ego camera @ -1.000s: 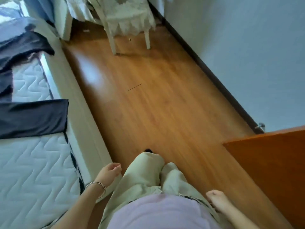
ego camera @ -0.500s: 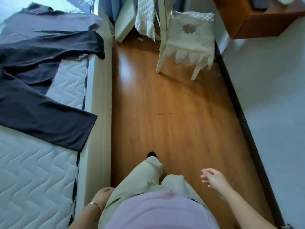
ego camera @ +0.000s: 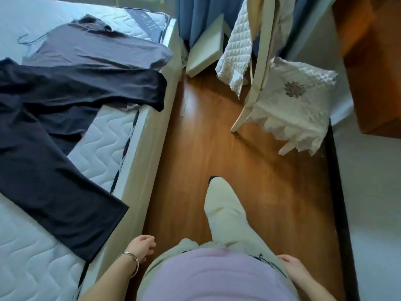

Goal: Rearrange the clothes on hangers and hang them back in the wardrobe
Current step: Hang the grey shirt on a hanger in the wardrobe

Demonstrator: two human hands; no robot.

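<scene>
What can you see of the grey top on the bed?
The grey top lies spread flat on the quilted white mattress, toward its far end. It looks like thin, smooth fabric with soft creases, darker at the neck. A dark navy garment overlaps its near edge.

**Wearer's kit, head view**

Top: lilac top point(ego camera: 217, 279), plain, smooth fabric.
Trousers: pale cream trousers point(ego camera: 225, 216), wide-legged, loose folds. There's a dark print point(ego camera: 268, 260) at the waistband on both sides, too blurred to read.
Footwear: black toe point(ego camera: 213, 178) shows under the trouser hem. Can't tell if it's a shoe or a sock.
Wrist: thin silver bangle point(ego camera: 132, 260) just behind the left hand point(ego camera: 142, 246).
Both forearms bare.
</scene>
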